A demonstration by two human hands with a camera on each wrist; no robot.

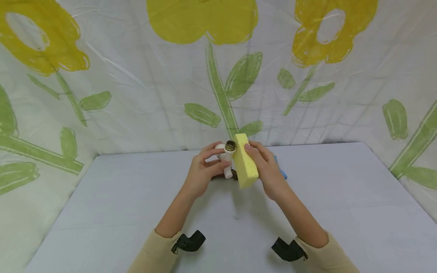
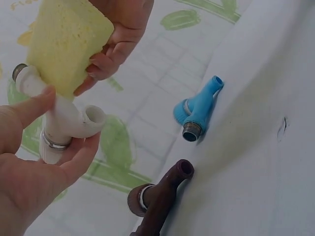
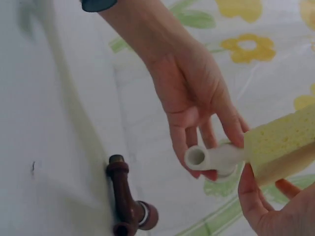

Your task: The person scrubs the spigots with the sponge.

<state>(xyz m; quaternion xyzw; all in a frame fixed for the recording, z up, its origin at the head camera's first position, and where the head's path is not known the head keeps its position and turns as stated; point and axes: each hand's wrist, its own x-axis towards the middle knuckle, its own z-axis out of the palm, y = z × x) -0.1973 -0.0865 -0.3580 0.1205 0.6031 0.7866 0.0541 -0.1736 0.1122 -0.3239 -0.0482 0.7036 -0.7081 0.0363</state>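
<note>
My left hand (image 1: 201, 170) grips a white plastic faucet (image 2: 64, 115) between thumb and fingers, raised over the table. The faucet's threaded metal end points up in the head view, and its round spout opening (image 3: 197, 157) shows in the right wrist view. A thick yellow sponge (image 1: 245, 163) is in my right hand (image 1: 268, 170), thumb on one face and fingers round the other. The sponge's side lies against the faucet near the threaded end (image 2: 19, 72). Part of the faucet is hidden behind the sponge in the right wrist view.
On the table (image 1: 136, 204), toward the back, lie a dark brown faucet (image 2: 160, 196) and a blue faucet (image 2: 197, 108), both mostly hidden by the hands in the head view. Behind the table hangs a white sheet (image 1: 136, 94) painted with yellow flowers.
</note>
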